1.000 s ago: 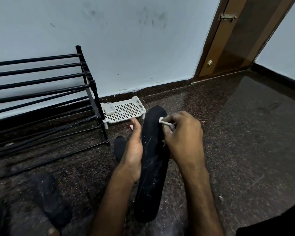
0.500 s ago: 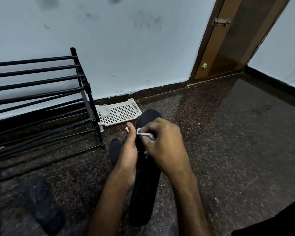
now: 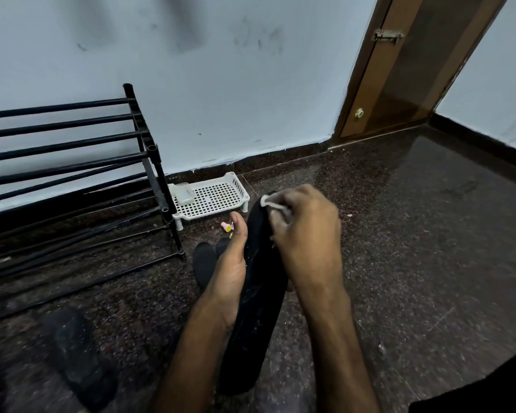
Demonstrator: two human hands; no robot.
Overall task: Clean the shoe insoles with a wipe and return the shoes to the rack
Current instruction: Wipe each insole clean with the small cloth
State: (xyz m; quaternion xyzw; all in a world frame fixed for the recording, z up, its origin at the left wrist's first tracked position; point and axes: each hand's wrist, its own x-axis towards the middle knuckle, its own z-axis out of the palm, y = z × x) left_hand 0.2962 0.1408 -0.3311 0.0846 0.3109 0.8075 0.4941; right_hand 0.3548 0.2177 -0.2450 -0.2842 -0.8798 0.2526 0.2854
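Plainly, the right hand (image 3: pixel 306 236) has its fingers (image 3: pixel 283 217) curled tight round a small white wipe (image 3: pixel 272 204), pinching it against the top end of the black insole (image 3: pixel 256 311). Only a crumpled corner of the wipe shows; the rest is buried in the fist. The insole stands tilted between the two forearms, its upper tip partly covered by the right hand and its lower end near the bottom edge of the view, with pale streaks on its face.

The left hand (image 3: pixel 231 272) holds the insole by its left edge, thumb laid straight along the front. Its other fingers are hidden behind the insole, so how far they curl cannot be told.

Just behind the left hand a dark rounded shape (image 3: pixel 204 260) lies on the floor (image 3: pixel 414 248), half hidden. A blurred dark shoe (image 3: pixel 78 356) sits at lower left. The black rack (image 3: pixel 72 162) is cut off by the left edge. Beside it stands a white perforated tray (image 3: pixel 218 201) holding a small clear box (image 3: pixel 185 194), and a tiny pink thing (image 3: pixel 227 226), too small to identify, lies near the thumb.
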